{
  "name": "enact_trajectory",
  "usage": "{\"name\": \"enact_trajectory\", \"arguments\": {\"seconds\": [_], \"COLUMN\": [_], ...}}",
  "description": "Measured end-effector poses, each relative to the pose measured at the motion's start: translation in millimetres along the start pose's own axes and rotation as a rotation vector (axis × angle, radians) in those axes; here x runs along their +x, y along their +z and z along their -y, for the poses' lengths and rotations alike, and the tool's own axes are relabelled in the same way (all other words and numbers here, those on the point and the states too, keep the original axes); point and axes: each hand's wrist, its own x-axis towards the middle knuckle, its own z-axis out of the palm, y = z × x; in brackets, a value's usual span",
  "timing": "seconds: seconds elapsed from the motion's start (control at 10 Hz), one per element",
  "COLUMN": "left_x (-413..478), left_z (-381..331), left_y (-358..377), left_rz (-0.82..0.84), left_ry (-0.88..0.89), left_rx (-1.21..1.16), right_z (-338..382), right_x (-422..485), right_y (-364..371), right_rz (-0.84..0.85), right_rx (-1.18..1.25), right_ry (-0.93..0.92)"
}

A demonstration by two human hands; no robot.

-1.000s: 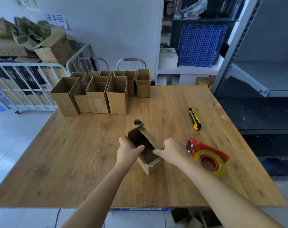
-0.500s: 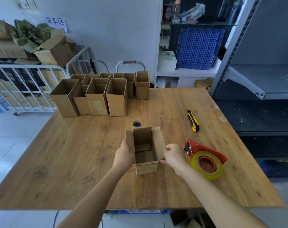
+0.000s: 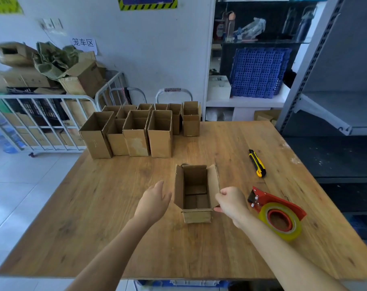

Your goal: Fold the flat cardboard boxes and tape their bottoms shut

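White wall (image 3: 157,49), tiled floor (image 3: 21,196), grey shelving (image 3: 336,101)

Bare forearms (image 3: 117,244), left grip (image 3: 153,201), right grip (image 3: 231,203) seemingly bare

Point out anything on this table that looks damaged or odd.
One finished box in the front row has a pale, scuffed patch on its front face. The open box the right hand pinches looks sound.
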Motion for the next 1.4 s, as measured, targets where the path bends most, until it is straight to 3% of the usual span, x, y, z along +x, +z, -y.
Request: {"name": "enact_trajectory", "arguments": {"seconds": [0.4, 0.7, 1.0, 1.4], "left_x": [77, 171, 224, 224], "left_z": [-6, -20, -13, 1], "left_y": [-36, -53, -39, -40], "left_rz": [-0.07, -0.129, -0.149, -0.168], "left_ry": [0.206, 0.269, 0.276, 0.248], "left_rx": [0.4, 0.523, 0.588, 0.638], "right_z": [53, 100, 101, 107], "right_x": [72, 202, 311, 316], "right_y": [-6, -1, 46, 52], "right_rz": [-0.063, 0.029, 0.151, 0.159], "right_rx": [0.134, 0.227, 0.212, 0.275], "right_ry": [-0.024, 0.016, 0.097, 0.091]}}
